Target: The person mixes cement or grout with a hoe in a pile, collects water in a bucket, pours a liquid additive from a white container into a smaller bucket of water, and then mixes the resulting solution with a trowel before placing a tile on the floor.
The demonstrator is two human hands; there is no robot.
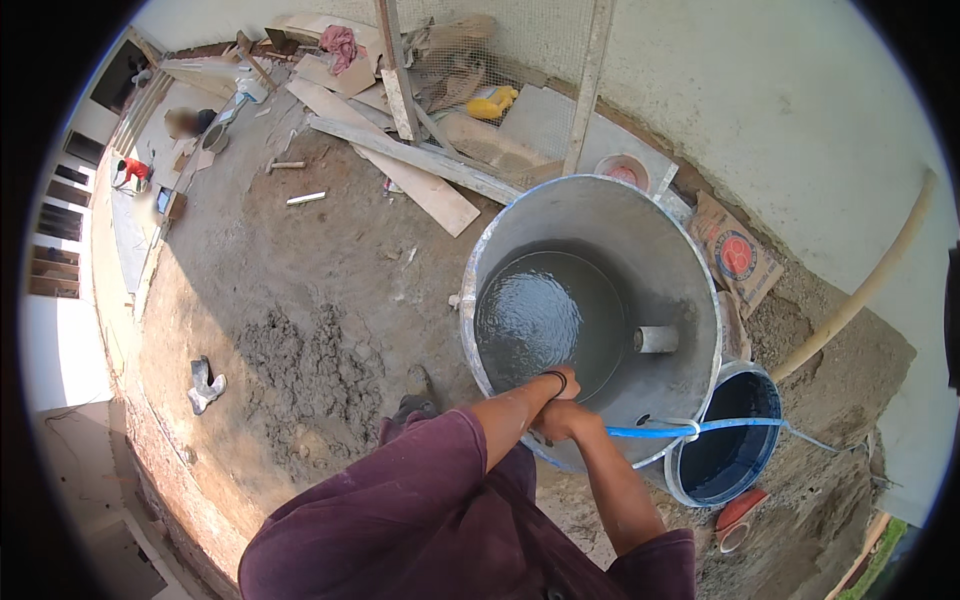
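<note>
Maroon short-sleeved shirt (400,510) nearest the lens, both bare forearms reaching forward from it. Left hand (568,382), black band at its wrist, and right hand (562,421) are close together at the near rim of a large round grey tub (672,240). Right hand looks curled; fingers mostly hidden, so cannot tell whether either hand grips anything.

Tub stands right of centre, in front of the wearer. Grey water (530,315) in its bottom, rippled and bright with reflected light. Short pale pipe stub (656,340) juts inside, on the right. Bright blue hose (740,425) runs from beside the right hand across the tub's rim and over a round blue bucket (775,395) holding dark liquid, just beside the tub.

Brown paper sack with a round red emblem (762,272) leans beyond the tub's right side. Left of the tub: rough heap of wet grey mortar (310,385) on dirty ground, pair of grey boots (206,387) farther left. Long pale wooden planks (425,190) lie beyond. Far left, a person in a red top (135,170) bends low.
</note>
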